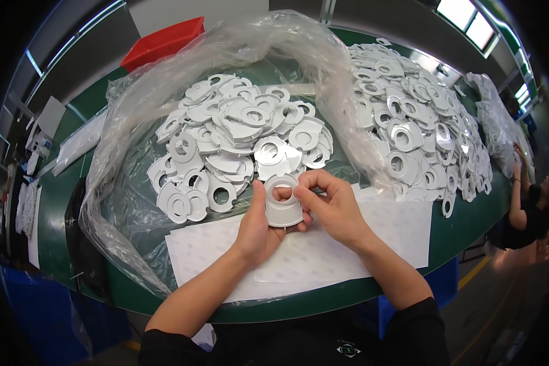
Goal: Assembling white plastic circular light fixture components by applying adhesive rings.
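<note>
1. Both hands form the grip: the left hand [259, 229] and the right hand [332, 204] are clamped together on one small stack of white plastic parts [283, 206], held just above the tabletop [73, 201].
2. Left thumb lies up along the stack's left edge, with the palm cupped beneath it; the right hand's fingers [305, 183] curl over the top right edge, and a fingertip shows through the round hole.
3. This stack is flat, matt white, rounded at the top with a large round hole, and squared off below; its edge shows several thin layers, though I cannot tell how many.
4. One stack is in the hands. Loose parts of the same shape lie in two heaps, too many to count: a near heap [238, 143] on an opened clear plastic bag [134, 122], and a larger, shinier heap [415, 116] to the right.
5. White backing sheets [323, 250] lie overlapped under the hands, at least two of them.
6. One red bin [165, 41] stands at the far edge of the green tabletop.
7. Held between both hands, the stack sits just in front of the near heap and above the sheets.
8. Another person [524, 207] stands at the right rim.
</note>
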